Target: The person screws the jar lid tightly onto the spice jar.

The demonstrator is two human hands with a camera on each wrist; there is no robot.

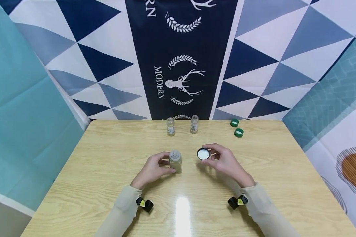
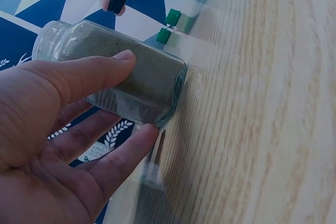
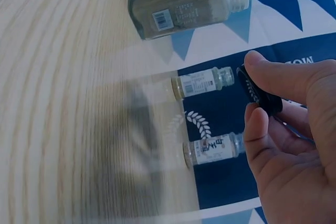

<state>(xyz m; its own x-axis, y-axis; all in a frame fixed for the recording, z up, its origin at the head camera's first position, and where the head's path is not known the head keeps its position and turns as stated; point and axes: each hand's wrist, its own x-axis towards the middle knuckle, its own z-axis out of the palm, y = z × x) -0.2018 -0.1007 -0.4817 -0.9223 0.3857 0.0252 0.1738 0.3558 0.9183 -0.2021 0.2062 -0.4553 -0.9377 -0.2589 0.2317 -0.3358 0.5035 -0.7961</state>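
Note:
My left hand (image 1: pixel 153 168) grips a clear glass spice jar (image 1: pixel 176 166) by its side, thumb on the near side. The jar stands upright, with a perforated shaker top (image 1: pixel 175 155) facing up and greyish-brown powder inside. In the left wrist view its base (image 2: pixel 178 95) is close to the tabletop. To the right, my right hand (image 1: pixel 224 160) pinches a round black lid (image 1: pixel 203 154) between thumb and fingers, raised over the table. The lid's white inner face points toward the head camera. A barcode label (image 3: pixel 163 20) shows on the jar in the right wrist view.
Two small uncapped glass jars, a left one (image 1: pixel 170 127) and a right one (image 1: pixel 194 124), stand near the table's back edge. Two green caps, a farther one (image 1: pixel 234 123) and a nearer one (image 1: pixel 238 132), lie at the back right. A patterned cloth (image 1: pixel 106 65) hangs behind the wooden table (image 1: pixel 106 148).

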